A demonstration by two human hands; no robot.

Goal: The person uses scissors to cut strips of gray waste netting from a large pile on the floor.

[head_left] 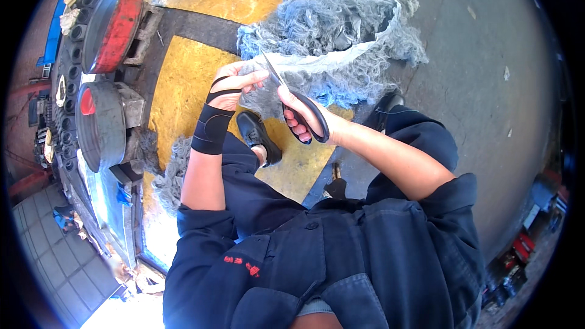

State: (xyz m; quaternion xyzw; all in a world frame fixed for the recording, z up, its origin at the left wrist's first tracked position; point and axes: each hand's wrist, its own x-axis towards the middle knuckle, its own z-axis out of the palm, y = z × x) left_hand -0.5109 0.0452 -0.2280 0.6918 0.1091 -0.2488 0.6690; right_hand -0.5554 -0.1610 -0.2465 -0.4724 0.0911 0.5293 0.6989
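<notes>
My right hand (pixel 301 113) grips black-handled scissors (pixel 304 109), blades pointing up and left into a clump of grey thread waste (pixel 268 94). My left hand (pixel 234 85), with a black wrap around its wrist, pinches that clump just left of the blades. A white sack (pixel 365 45) stuffed with more grey-blue thread waste lies open on the floor beyond my hands. Both forearms reach out from dark blue overalls, and my black shoes sit below the hands.
The floor is yellow with a dark stripe (pixel 195 27) at left and grey concrete (pixel 487 85) at right. Two red rear lamps (pixel 116 27) on a vehicle's back end stand at the left. Another tuft of thread waste (pixel 170 170) lies by my left leg.
</notes>
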